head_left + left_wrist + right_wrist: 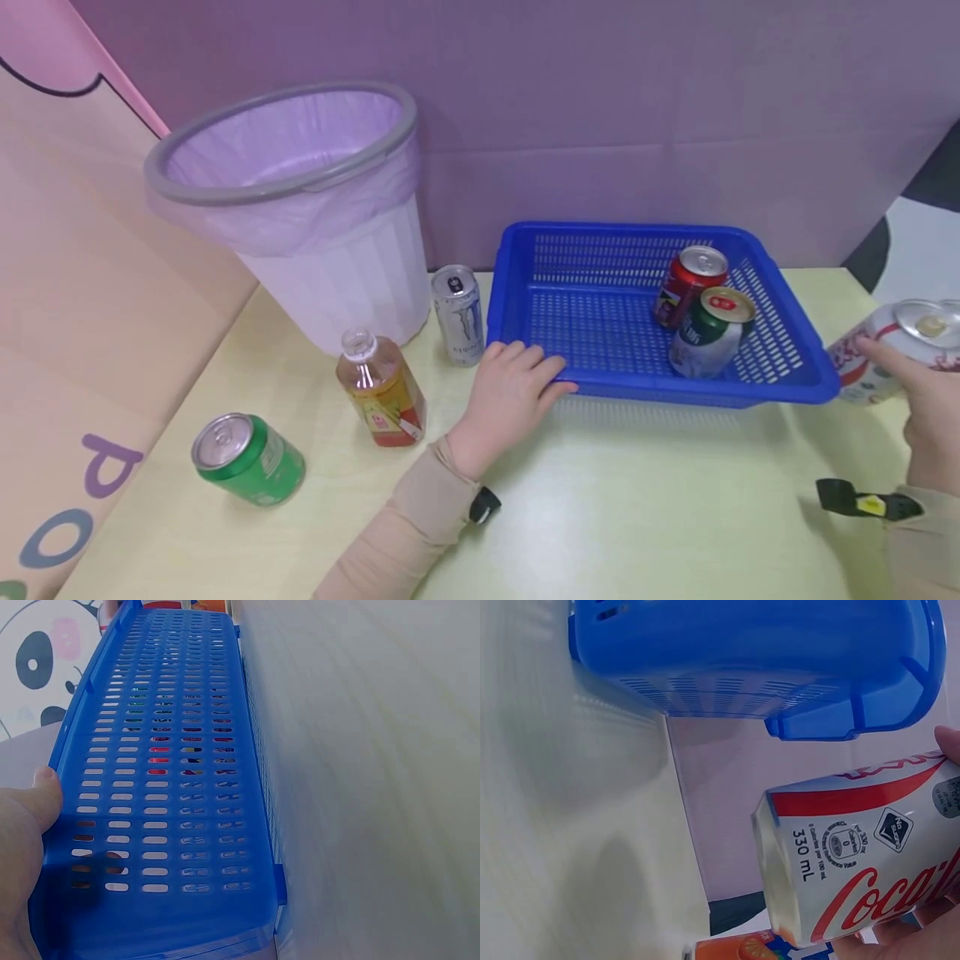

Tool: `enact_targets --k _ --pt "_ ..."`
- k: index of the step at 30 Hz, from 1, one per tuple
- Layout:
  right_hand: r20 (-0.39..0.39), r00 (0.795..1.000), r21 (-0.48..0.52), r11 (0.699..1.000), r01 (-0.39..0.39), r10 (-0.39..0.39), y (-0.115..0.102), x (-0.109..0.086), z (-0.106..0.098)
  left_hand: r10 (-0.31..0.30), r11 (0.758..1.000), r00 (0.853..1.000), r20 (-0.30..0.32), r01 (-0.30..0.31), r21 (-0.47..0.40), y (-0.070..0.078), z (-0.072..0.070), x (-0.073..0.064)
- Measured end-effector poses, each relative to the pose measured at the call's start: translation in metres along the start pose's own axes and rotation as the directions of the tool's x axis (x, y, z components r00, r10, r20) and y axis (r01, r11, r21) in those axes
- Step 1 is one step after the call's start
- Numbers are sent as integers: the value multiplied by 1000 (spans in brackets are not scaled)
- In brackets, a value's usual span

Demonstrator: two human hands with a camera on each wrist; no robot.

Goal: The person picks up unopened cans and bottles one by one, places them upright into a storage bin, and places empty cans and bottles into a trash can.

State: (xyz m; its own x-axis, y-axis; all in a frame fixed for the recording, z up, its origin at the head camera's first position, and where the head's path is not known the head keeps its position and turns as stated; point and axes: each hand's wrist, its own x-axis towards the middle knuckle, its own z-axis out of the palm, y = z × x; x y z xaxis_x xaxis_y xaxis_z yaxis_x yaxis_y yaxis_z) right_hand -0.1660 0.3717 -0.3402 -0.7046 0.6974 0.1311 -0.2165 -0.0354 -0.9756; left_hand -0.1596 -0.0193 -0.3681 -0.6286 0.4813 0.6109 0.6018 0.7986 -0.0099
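My left hand (517, 383) grips the near left corner of the blue basket (787, 390); its thumb (46, 799) lies on the outside of the rim in the left wrist view. Inside the basket, toward the right, a red can (686, 287) and a green and silver can (708, 337) stand close together. At the right edge of the head view, my right hand (930, 417) holds a white Coca-Cola can (870, 855) beside the basket. The can's base hangs above the table in the right wrist view. Part of this hand is cut off.
Left of the basket stand a pale energy drink can (459, 321), a plastic bottle (386, 396) with reddish drink and a green can (262, 462). Behind them is a lined white bin (352, 283). An orange can (727, 949) shows below the Coca-Cola can.
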Motion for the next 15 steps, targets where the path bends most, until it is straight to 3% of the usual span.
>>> enact_targets --k 6,8,10,11,14,15 --pt "57 995 33 996 84 -86 5 5 -8 -8 1000 1000 22 8 3 0 -2 0" --pt "71 993 -10 996 93 -92 4 5 -12 -10 1000 999 31 10 3 0 -2 0" --pt "90 989 -123 984 128 -117 3 5 -16 -7 1000 999 35 7 5 1 -2 0" --pt "129 987 -134 985 112 -95 3 4 -19 -6 1000 999 38 6 4 1 -1 0" --pt "180 971 -312 927 210 -160 -2 -2 -22 1 1000 999 43 -1 8 2 0 1" --pt "270 932 -366 870 331 -241 1 -4 -26 3 1000 999 43 -3 10 2 1 1"
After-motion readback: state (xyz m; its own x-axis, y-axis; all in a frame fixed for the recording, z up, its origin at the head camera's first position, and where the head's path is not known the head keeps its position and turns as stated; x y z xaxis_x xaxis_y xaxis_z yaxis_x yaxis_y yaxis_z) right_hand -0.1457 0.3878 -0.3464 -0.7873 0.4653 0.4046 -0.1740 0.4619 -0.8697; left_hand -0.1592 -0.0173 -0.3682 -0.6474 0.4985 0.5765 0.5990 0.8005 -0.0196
